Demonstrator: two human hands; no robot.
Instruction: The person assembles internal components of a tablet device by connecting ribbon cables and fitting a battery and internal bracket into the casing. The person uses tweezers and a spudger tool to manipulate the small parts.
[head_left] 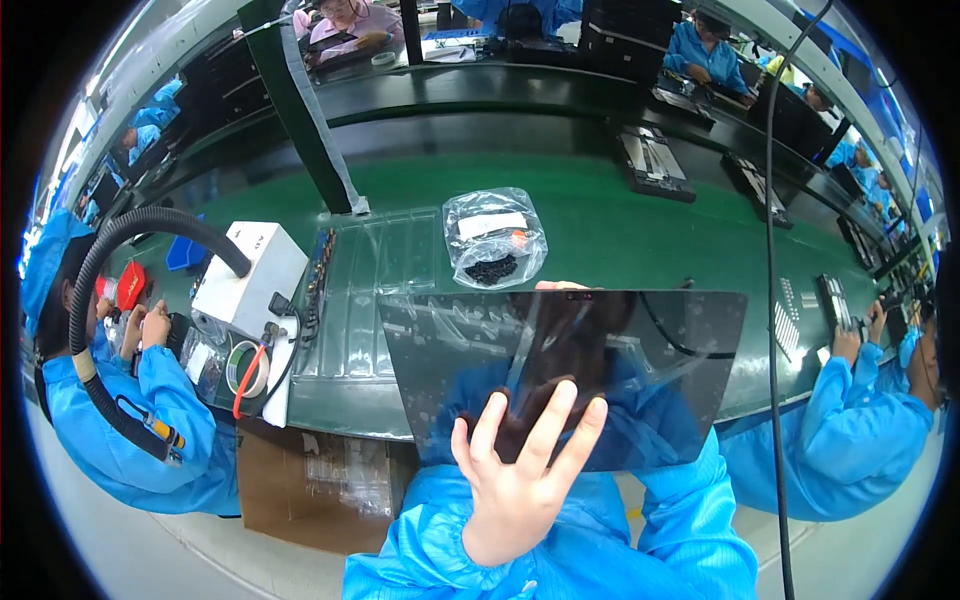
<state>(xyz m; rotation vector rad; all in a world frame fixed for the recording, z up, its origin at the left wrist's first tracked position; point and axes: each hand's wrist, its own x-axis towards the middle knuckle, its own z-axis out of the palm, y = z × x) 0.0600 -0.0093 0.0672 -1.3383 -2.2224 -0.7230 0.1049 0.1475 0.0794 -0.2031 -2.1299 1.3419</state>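
Note:
A glossy black display panel [660, 400] stands tilted up in front of me, with reflections across its face. My left hand [520, 480] lies against its lower front, fingers spread over the glass. My right arm goes behind the panel, and a bit of my right hand [558, 285] shows over the top edge, holding it; most of that hand is hidden. Just beyond the panel, a clear plastic bag [495, 240] with small black parts and a white label rests on the green bench [560, 180].
Left on the bench stand a white box [250, 275] with a black flexible hose [160, 215] and a tape roll [247, 368]. A black cable [770, 300] hangs at right. A cardboard box [300, 490] sits below the bench edge. Co-workers in blue [860, 430] sit on both sides.

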